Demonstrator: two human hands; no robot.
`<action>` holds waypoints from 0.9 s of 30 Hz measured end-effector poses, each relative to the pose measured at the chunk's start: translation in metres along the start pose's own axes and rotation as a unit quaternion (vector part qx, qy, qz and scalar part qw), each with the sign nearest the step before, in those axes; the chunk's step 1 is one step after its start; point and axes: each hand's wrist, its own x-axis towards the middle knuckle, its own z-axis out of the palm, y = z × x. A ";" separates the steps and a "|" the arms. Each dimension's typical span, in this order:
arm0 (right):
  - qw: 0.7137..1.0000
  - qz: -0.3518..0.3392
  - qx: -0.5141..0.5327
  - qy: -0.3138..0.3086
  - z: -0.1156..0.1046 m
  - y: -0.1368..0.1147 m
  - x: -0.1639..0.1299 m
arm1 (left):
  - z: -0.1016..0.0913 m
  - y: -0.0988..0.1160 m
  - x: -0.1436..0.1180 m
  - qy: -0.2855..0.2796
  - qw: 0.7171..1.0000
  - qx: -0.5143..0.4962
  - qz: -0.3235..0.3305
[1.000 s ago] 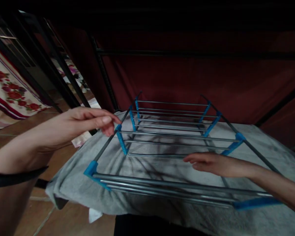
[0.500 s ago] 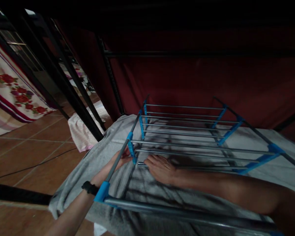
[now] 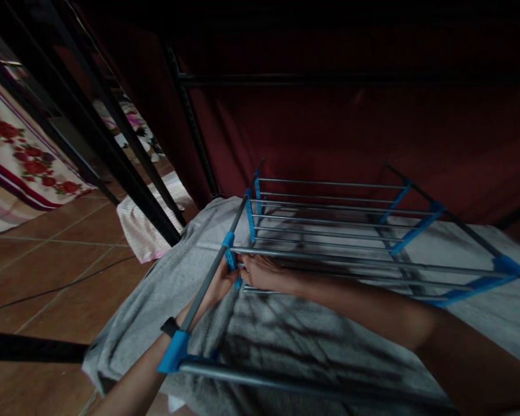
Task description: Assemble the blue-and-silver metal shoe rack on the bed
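Observation:
A rack of grey metal rods with blue plastic joints lies on a grey blanket (image 3: 164,294). My left hand (image 3: 219,283), with a dark watch band at the wrist, is closed around a blue slotted bracket (image 3: 230,259) on the rack's left side. Just right of it, my right hand (image 3: 262,271) has its fingers closed on the left end of a metal rod (image 3: 437,284), close against the bracket; the fingertips are partly hidden. Below that hand, the lowest rod (image 3: 255,290) of this section has its left end beside the bracket, apparently apart from it.
Dark metal posts (image 3: 125,167) stand at the left, and a dark red cloth (image 3: 307,127) hangs behind the rack. A striped cloth (image 3: 138,225) trails to the tiled floor (image 3: 82,237), where a black cable (image 3: 69,284) runs. A floral blanket (image 3: 30,156) hangs far left.
My right hand has moved up and left from the lowest rod to the rod above, beside the bracket. My left hand has shifted slightly right on the bracket. The view has tilted a little.

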 end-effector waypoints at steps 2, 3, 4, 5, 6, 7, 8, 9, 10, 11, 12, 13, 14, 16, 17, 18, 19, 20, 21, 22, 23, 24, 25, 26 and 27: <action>1.000 -0.002 0.019 0.005 0.002 0.002 0.002 | 0.000 -0.001 0.001 -0.007 1.000 -0.013 -0.001; 1.000 -0.003 0.024 0.009 0.002 0.002 0.002 | -0.001 -0.002 0.001 -0.009 1.000 -0.016 -0.001; 1.000 -0.001 0.028 0.012 0.002 0.002 0.002 | -0.001 -0.004 0.002 -0.008 1.000 -0.015 0.000; 0.999 0.005 0.031 0.011 0.001 0.002 0.002 | -0.002 -0.005 0.002 -0.006 1.000 -0.012 0.003; 0.999 0.013 0.035 0.007 -0.001 0.001 0.001 | -0.002 -0.007 0.003 -0.004 1.000 -0.011 0.006; 0.999 0.020 0.044 0.001 -0.004 0.000 0.001 | -0.002 -0.009 0.003 -0.004 1.000 -0.011 0.011; 0.998 0.024 0.055 -0.007 -0.006 -0.002 0.002 | -0.002 -0.011 0.003 -0.005 1.000 -0.014 0.017; 0.997 0.026 0.069 -0.017 -0.009 -0.003 0.002 | -0.001 -0.012 0.003 -0.004 1.000 -0.018 0.023; 0.996 0.027 0.083 -0.026 -0.011 -0.004 0.003 | -0.001 -0.013 0.003 -0.003 0.999 -0.021 0.029; 0.994 0.028 0.097 -0.032 -0.013 -0.005 0.004 | 0.000 -0.013 0.002 -0.002 0.999 -0.022 0.034; 0.993 0.031 0.106 -0.034 -0.013 -0.005 0.005 | 0.000 -0.014 0.002 0.000 0.999 -0.022 0.037; 0.993 0.035 0.111 -0.031 -0.012 -0.006 0.006 | 0.000 -0.015 0.002 0.000 0.999 -0.021 0.039; 0.993 0.037 0.109 -0.023 -0.010 -0.006 0.007 | -0.001 -0.016 0.002 -0.001 0.999 -0.016 0.040; 0.995 0.035 0.091 -0.001 -0.005 -0.006 0.009 | -0.002 -0.019 0.001 -0.002 0.999 0.004 0.040; 0.996 0.036 0.078 0.006 -0.002 -0.006 0.010 | -0.004 -0.021 0.001 0.000 0.999 0.015 0.040; 0.997 0.038 0.066 0.008 0.001 -0.006 0.011 | -0.005 -0.022 0.001 0.004 0.999 0.028 0.041; 0.997 0.043 0.058 0.006 0.003 -0.005 0.012 | -0.006 -0.023 0.001 0.007 0.998 0.042 0.043; 0.998 0.046 0.051 0.005 0.006 -0.004 0.012 | -0.007 -0.024 0.001 0.009 0.998 0.054 0.045; 0.998 0.046 0.047 0.004 0.008 -0.003 0.013 | -0.008 -0.024 0.001 0.006 0.997 0.063 0.046; 0.998 0.042 0.043 0.005 0.010 -0.002 0.014 | -0.008 -0.024 0.002 0.003 0.997 0.068 0.048; 0.999 0.034 0.039 0.006 0.012 0.000 0.014 | -0.008 -0.024 0.002 -0.002 0.996 0.070 0.048; 0.999 0.026 0.035 0.009 0.014 0.002 0.015 | -0.007 -0.024 0.002 -0.007 0.997 0.066 0.048; 0.999 0.017 0.032 0.011 0.015 0.003 0.015 | -0.007 -0.024 0.002 -0.013 0.997 0.058 0.047; 0.999 0.009 0.031 0.011 0.015 0.004 0.015 | -0.006 -0.024 0.002 -0.015 0.998 0.050 0.046; 0.999 0.004 0.031 0.009 0.015 0.005 0.015 | -0.006 -0.024 0.002 -0.016 0.998 0.044 0.045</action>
